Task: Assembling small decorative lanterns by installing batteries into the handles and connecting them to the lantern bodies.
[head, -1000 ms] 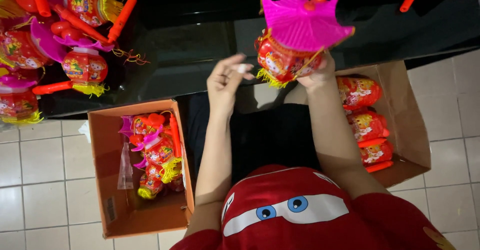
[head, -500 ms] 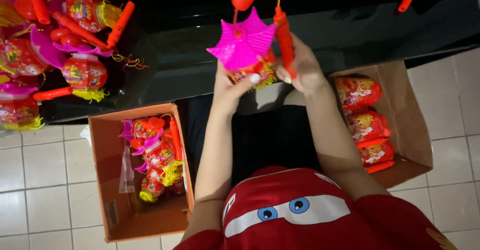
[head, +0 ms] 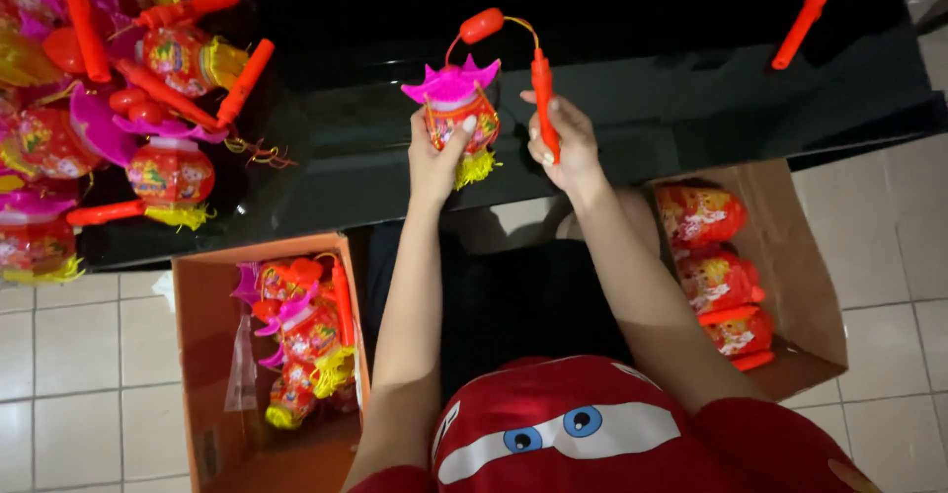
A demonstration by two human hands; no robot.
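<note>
Lantern held up over the tabletop (head: 691, 108)

Left hand (head: 434, 157) grips the lantern (head: 456, 108); right hand (head: 561, 142), beside the lantern, grips its red stick (head: 543, 98). Next likely calls for steady lowering.

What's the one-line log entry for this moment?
left hand: holds lantern | right hand: holds stick | over black table | boxes of lanterns: left, right

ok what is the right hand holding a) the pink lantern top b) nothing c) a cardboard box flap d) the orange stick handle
d: the right hand has its grip around the orange stick handle, while the left hand holds the lantern by its body.
</note>
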